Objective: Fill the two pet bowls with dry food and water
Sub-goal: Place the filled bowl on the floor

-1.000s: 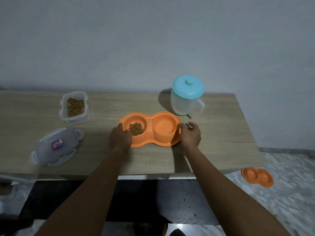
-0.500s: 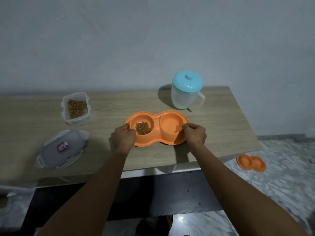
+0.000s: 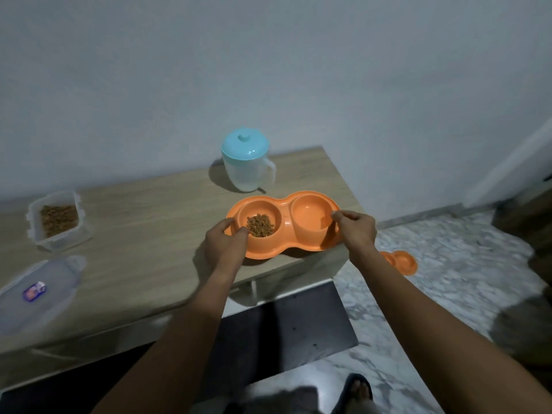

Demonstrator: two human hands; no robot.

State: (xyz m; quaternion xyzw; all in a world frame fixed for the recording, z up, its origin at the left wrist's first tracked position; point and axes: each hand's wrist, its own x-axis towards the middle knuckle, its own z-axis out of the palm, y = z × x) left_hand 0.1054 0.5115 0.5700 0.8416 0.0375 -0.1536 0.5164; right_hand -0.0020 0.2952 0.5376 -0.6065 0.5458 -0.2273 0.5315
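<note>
An orange double pet bowl (image 3: 286,212) is held just above the table's right front part. Its left cup holds brown dry food (image 3: 260,225); its right cup looks to hold water. My left hand (image 3: 225,242) grips the bowl's left rim and my right hand (image 3: 355,230) grips its right rim. A clear jug with a light blue lid (image 3: 246,162) stands behind the bowl near the wall. An open clear box of dry food (image 3: 56,221) sits at the left.
The wooden table (image 3: 143,243) ends just right of the bowl. The box's lid (image 3: 35,294) lies at the table's front left. A second orange double bowl (image 3: 400,261) sits on the marble floor to the right. A dark mat and a sandalled foot lie below.
Both hands have carried the orange bowl to the right, toward the table's right end, and the view has swung right and down.
</note>
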